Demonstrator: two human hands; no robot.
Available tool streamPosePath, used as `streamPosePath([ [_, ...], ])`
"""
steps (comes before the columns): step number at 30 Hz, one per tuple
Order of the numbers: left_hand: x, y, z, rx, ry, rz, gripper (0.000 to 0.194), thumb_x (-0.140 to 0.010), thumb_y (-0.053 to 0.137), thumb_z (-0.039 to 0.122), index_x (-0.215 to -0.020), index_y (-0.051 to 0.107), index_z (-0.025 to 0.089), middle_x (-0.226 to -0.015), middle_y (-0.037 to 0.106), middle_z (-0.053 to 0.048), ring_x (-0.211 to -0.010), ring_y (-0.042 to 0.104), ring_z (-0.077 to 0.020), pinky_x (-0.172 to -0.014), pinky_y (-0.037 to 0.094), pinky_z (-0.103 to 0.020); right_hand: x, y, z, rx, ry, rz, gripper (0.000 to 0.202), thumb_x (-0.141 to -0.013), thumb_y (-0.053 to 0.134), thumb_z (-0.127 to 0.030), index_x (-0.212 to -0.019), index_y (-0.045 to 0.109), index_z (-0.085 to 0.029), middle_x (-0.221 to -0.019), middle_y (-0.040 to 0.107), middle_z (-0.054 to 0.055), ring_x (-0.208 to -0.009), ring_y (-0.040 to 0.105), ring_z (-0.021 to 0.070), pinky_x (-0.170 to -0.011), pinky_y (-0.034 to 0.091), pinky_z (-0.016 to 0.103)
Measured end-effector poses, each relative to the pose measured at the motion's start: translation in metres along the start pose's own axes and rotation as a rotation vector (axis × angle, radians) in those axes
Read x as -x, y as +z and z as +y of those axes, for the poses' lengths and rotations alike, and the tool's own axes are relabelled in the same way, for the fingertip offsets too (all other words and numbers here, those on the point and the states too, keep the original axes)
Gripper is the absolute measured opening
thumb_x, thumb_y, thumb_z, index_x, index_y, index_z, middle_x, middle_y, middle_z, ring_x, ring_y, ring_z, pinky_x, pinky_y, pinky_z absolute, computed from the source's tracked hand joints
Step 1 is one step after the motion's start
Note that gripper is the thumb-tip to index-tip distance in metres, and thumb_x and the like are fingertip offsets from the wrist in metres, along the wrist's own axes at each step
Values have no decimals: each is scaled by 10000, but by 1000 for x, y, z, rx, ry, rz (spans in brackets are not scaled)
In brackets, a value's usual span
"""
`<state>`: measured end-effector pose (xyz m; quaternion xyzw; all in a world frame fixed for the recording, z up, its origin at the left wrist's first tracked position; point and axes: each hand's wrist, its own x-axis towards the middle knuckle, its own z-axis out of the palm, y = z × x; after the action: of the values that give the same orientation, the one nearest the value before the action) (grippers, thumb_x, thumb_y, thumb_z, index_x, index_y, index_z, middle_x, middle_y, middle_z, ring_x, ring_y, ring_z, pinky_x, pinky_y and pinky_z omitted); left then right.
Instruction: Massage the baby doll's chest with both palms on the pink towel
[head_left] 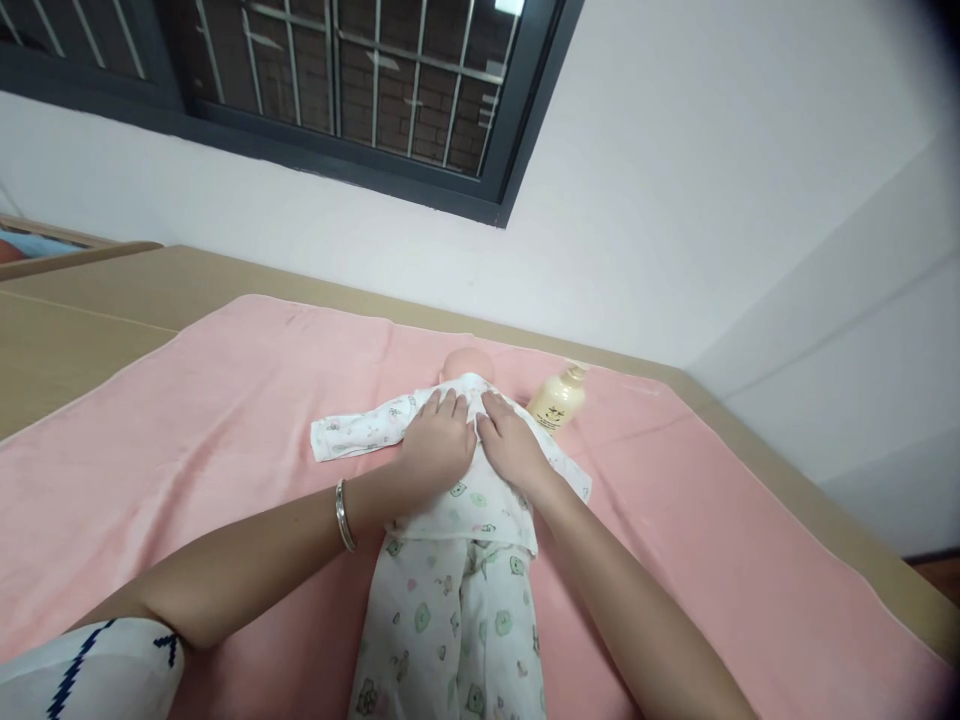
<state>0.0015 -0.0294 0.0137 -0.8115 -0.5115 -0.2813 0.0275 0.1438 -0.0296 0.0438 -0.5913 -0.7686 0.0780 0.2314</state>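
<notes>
Pink cloth covered most of the tan surface before us, with soft creases running across it and the bare surface showing along its far edge and on both sides. Behind it rose a white wall, where we saw a dark-framed window with pale metal bars and brickwork beyond them. Toward the right, the wall met another pale wall at a corner.

On the cloth lay a doll, its rounded head toward the window and its clothed legs toward us. It wore a white printed top and matching trousers; one sleeve stretched out to the left, the other slanted down to the right. We could not tell which way its face was turned.

Our left hand and right hand rested side by side on the upper part of the top, just below the head, so the doll was directly beneath them. Both were open, palms down and fingers extended, gripping nothing. A silver bracelet circled our left wrist. Near the right hand, beside the doll's shoulder, a pale yellow bottle leaned to the right.
</notes>
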Motion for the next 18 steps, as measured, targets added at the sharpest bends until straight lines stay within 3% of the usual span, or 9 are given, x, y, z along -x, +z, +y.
streamPosePath([
  [4,4,-3,4,-2,77,4,464,-955,355,212,-1336,513,-1,-1391,545,-220,-1362,429,-324,-1115,357,-478,-6,3,9,-9,-43,4,464,-965,340,-283,-1351,524,-105,-1442,501,156,-1395,392,274,-1173,268,487],
  [7,-6,-12,-4,53,100,-16,437,-951,353,203,-1301,542,23,-1368,573,-191,-1324,476,-281,-1146,331,-435,4,3,-5,36,0,9,501,-956,312,-234,-1395,471,-53,-1481,443,190,-1414,362,281,-1178,268,476],
  [10,-16,-18,-13,125,87,-80,390,-952,353,228,-1216,596,74,-1281,632,-153,-1222,553,-265,-1091,399,-409,14,0,-20,75,-1,-16,523,-926,317,-179,-1407,465,-38,-1505,407,194,-1432,333,271,-1189,263,443],
  [13,-18,-14,-16,137,60,-82,372,-958,353,263,-1179,605,103,-1236,648,-152,-1186,569,-275,-1044,433,-433,16,-3,-21,65,-16,-37,514,-908,339,-170,-1379,509,-54,-1490,434,182,-1423,355,262,-1187,275,422],
  [18,-10,2,-10,69,17,13,464,-965,360,293,-1331,509,51,-1382,552,-199,-1345,438,-317,-1092,374,-493,5,-4,-5,-17,12,-1,513,-910,353,-205,-1385,514,-95,-1457,490,145,-1393,407,236,-1174,308,409],
])
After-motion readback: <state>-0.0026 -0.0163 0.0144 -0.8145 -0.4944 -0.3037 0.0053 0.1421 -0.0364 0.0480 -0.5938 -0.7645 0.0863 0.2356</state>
